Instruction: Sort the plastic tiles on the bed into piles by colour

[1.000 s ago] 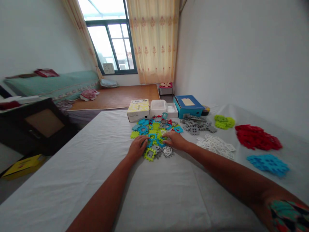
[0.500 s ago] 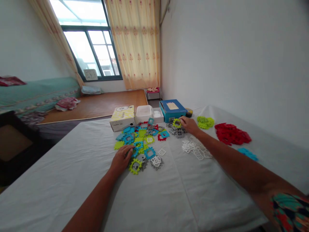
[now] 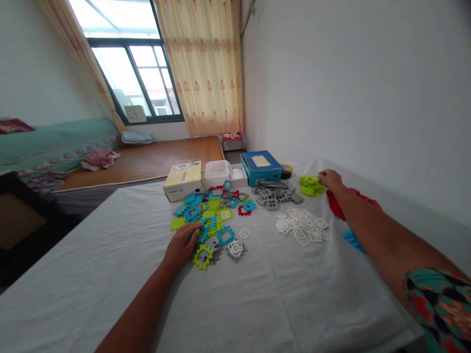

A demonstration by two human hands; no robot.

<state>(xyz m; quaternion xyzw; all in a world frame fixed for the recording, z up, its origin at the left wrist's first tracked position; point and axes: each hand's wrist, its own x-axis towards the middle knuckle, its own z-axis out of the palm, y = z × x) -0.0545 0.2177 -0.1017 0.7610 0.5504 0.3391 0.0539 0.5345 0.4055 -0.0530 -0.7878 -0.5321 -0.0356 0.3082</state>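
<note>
My left hand (image 3: 183, 242) lies at the near left side of a mixed pile of toothed plastic building pieces (image 3: 212, 214), its fingers resting against a blue square frame piece (image 3: 208, 222). A lime-green frame piece (image 3: 202, 257) and a second blue frame piece (image 3: 225, 236) lie close to it. Across the table, my right hand (image 3: 331, 180) reaches the lime-green pile (image 3: 311, 186), fingertips pinched on a lime-green toothed piece at the pile's right edge. The pinched piece blends with those under it. My right forearm partly covers the red pile (image 3: 334, 206) and some blue pieces (image 3: 353, 240).
Grey pieces (image 3: 275, 193) and white lattice pieces (image 3: 301, 225) form separate heaps in the middle. Behind them stand a yellow-white box (image 3: 184, 180), a translucent plastic container (image 3: 217, 170) and a blue box (image 3: 262, 166). A roll of tape (image 3: 286, 171) sits by the wall (image 3: 349, 88).
My right hand has moved right, from above the grey heap to the lime-green pile, carrying a lime-green frame piece. My left hand stays at the mixed pile. The view has shifted slightly.
</note>
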